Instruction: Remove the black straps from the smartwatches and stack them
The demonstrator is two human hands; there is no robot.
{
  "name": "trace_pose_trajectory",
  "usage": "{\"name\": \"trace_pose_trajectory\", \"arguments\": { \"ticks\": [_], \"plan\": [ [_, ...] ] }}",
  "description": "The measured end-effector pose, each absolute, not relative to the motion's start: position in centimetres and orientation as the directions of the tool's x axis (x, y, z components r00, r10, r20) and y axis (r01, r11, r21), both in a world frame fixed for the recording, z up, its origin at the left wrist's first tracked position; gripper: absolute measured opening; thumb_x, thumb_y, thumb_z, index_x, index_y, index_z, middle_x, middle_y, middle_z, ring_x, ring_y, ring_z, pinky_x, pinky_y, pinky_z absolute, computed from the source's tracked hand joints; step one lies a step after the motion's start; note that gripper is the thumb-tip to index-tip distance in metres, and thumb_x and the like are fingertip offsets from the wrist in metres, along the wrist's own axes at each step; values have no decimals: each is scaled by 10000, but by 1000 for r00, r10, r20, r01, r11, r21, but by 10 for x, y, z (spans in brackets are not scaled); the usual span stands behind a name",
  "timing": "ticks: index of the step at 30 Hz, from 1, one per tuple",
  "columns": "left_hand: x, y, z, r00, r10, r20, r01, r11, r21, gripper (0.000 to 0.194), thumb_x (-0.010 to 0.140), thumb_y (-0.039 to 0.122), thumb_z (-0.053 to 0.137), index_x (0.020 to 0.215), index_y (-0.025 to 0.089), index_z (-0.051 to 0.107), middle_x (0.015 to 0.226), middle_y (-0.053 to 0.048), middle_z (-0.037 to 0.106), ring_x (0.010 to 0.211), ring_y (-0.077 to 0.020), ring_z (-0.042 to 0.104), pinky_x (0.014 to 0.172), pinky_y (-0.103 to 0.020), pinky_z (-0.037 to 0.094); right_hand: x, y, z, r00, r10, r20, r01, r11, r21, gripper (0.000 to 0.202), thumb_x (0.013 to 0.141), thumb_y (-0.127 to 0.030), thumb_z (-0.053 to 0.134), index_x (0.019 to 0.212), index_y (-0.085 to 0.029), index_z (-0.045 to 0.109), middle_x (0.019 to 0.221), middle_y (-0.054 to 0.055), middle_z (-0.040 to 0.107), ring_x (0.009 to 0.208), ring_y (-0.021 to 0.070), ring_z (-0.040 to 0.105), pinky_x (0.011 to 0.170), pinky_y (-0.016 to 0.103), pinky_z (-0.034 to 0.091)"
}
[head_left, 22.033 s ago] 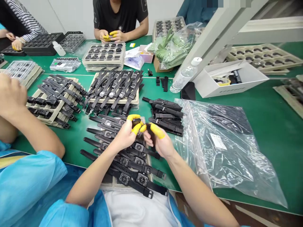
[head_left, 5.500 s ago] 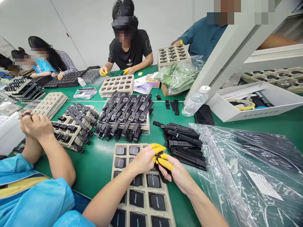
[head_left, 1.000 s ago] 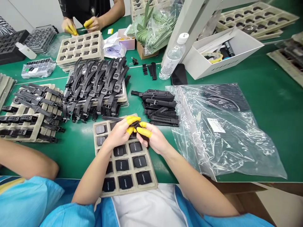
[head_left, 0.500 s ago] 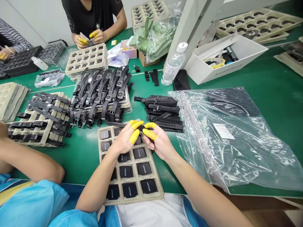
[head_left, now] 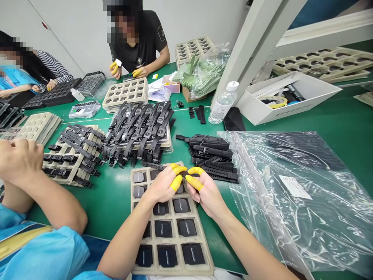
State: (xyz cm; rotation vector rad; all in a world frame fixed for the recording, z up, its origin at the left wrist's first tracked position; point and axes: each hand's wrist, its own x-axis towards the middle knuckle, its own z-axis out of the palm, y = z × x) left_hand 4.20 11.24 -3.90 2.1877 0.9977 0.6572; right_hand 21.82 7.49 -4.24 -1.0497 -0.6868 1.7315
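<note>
My left hand (head_left: 166, 182), with yellow finger cots on its fingertips, pinches a black watch strap (head_left: 153, 166) whose holed end sticks out to the left. My right hand (head_left: 205, 191), also in yellow finger cots, is closed on the strap's other part, fingertips nearly meeting the left ones. What lies between the fingertips is mostly hidden. Below both hands is a beige tray (head_left: 201, 237) with square dark watch faces (head_left: 167, 255) in its compartments. A pile of black straps (head_left: 215, 155) lies just beyond my right hand.
A clear plastic bag (head_left: 294, 186) covers the right side. Further back stand a water bottle (head_left: 223, 103) and a white box (head_left: 285, 101). Strapped watches (head_left: 140, 132) are stacked on trays at left. A co-worker's raised hand (head_left: 21, 159) is at far left; another person (head_left: 140, 42) sits opposite.
The view has tilted upward and shifted left. My hands keep their pinch on the strap. The left co-worker's hand has come into view, and the person opposite now holds up a small white thing.
</note>
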Motion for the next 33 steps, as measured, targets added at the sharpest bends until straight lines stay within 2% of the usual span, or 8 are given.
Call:
{"name": "trace_pose_trajectory", "arguments": {
  "ticks": [16, 22, 29, 33],
  "plan": [
    [40, 112, -42, 578, 808, 116, 524, -476, 706, 410, 1029, 225, 390, 1394, 211, 574, 1412, -146, 629, 1324, -256, 598, 1130, -478, 525, 214, 77, -50, -148, 934, -327, -415, -358, -836, 483, 805, -565, 782, 1006, -257, 470, 496, -122, 493, 369, 61, 264, 369, 185, 192],
    [40, 113, -42, 577, 806, 132, 523, -488, 698, 400, 980, 189, 451, 1353, 198, 598, 1333, -144, 656, 1247, -250, 636, 1087, -448, 555, 214, 77, -50, -149, 930, -336, -395, -367, -842, 484, 799, -580, 779, 994, -257, 476, 494, -120, 484, 372, 59, 253, 373, 189, 185],
    [41, 112, -38, 611, 787, 87, 584, -522, 622, 386, 904, 168, 503, 1260, 142, 650, 1168, -162, 688, 1102, -288, 663, 969, -453, 595, 213, 75, -50, -160, 929, -334, -394, -371, -841, 473, 807, -568, 779, 994, -253, 479, 496, -125, 463, 378, 55, 247, 376, 185, 192],
    [42, 111, -39, 599, 797, 75, 563, -487, 668, 375, 961, 189, 464, 1293, 149, 633, 1216, -157, 686, 1148, -275, 656, 1005, -445, 573, 215, 77, -52, -160, 935, -317, -422, -355, -834, 479, 806, -558, 795, 1010, -248, 491, 502, -123, 474, 381, 53, 261, 378, 180, 205]
  ]
}}
